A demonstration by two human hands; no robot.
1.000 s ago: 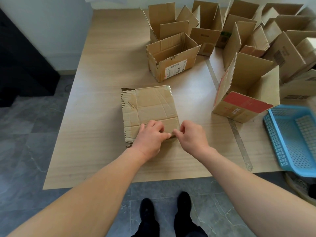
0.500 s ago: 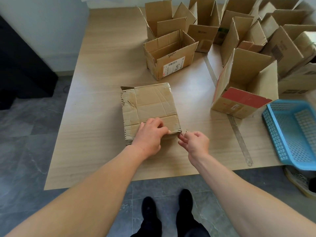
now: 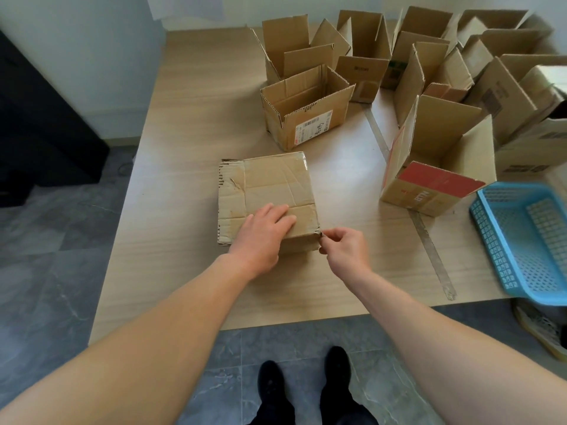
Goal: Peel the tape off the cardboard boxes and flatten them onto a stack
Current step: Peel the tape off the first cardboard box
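I see a pale wood-grain table (image 3: 190, 118), smooth and matt. Near its front edge lies a closed cardboard box (image 3: 267, 185) of dull brown card, creased and scuffed. Its corrugated edge is raw along the left side, and glossy clear tape (image 3: 300, 159) shines at its far right corner. The open boxes (image 3: 362, 35) toward the back right are the same matt corrugated card. One carries a white paper label (image 3: 313, 130), another a red printed panel (image 3: 435, 182). At the right edge sits a perforated blue plastic basket (image 3: 521, 250).

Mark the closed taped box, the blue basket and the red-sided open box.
closed taped box (image 3: 270, 182): head view, middle of its top face.
blue basket (image 3: 497, 250): head view, its left perforated wall.
red-sided open box (image 3: 435, 179): head view, its red panel.
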